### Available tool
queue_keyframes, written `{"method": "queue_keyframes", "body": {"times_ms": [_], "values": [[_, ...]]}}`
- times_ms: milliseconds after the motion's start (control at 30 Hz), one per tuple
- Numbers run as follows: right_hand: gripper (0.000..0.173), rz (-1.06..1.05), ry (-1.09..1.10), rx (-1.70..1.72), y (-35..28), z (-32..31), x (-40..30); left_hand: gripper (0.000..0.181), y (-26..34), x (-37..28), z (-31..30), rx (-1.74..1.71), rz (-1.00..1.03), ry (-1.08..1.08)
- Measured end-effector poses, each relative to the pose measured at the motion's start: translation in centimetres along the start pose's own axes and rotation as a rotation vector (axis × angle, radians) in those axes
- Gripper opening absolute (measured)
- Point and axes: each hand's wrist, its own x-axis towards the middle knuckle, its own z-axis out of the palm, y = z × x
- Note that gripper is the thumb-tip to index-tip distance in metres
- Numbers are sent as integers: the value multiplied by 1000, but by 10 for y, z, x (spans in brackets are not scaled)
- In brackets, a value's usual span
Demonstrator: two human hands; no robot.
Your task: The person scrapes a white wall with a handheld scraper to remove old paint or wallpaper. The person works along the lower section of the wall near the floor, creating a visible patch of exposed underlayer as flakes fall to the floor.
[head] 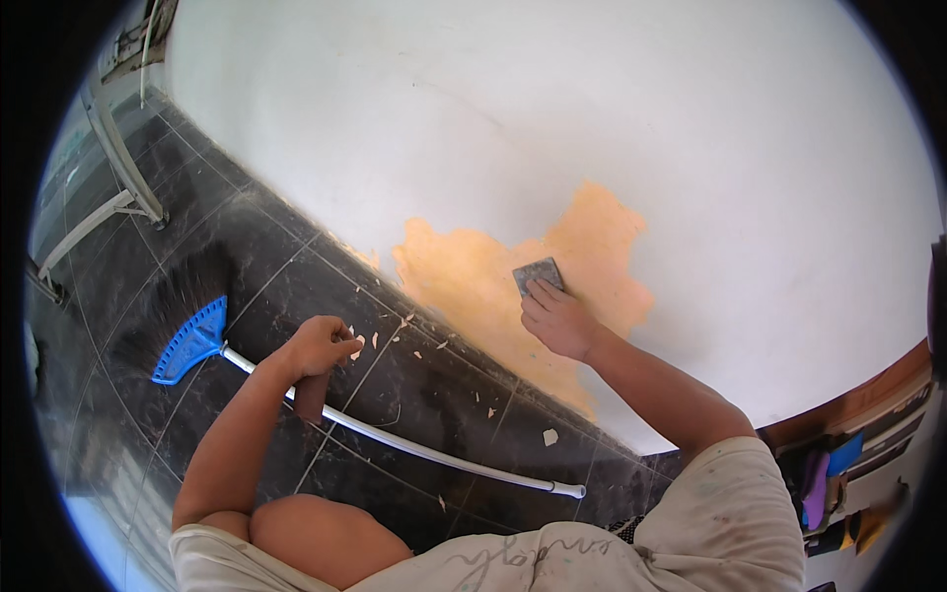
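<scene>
My right hand point(555, 314) holds a flat grey square scraper or abrasive pad point(538, 274) against the white wall point(703, 185). The pad lies over an irregular orange patch point(466, 274) where the white paint is gone. Above the tiled floor, my left hand point(322, 346) has its fingers curled around the top of a reddish-brown strip, perhaps sandpaper point(311, 398), which hangs below it. Paint flakes point(550, 436) are scattered on the floor along the wall's foot.
A broom with a blue plastic head point(191, 340) and a white handle point(444, 455) lies on the dark tiles point(281, 274). Metal legs point(126, 163) of some furniture stand at the upper left. Purple and blue items point(816, 485) sit at the lower right.
</scene>
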Motion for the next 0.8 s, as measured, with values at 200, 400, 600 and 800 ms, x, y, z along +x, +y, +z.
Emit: {"method": "queue_keyframes", "body": {"times_ms": [200,400,600,800], "values": [[14,88,97,19,10,8,76,32,6,-3,3,0,-12,-22],[14,29,31,5,0,2,43,28,-12,-6,-12,6,-39,14],[14,32,84,-28,9,30,121,32,-7,-1,-5,-31,5,-25],[13,1,-53,11,-17,52,118,31,-25,-9,-22,-12,-50,44]]}}
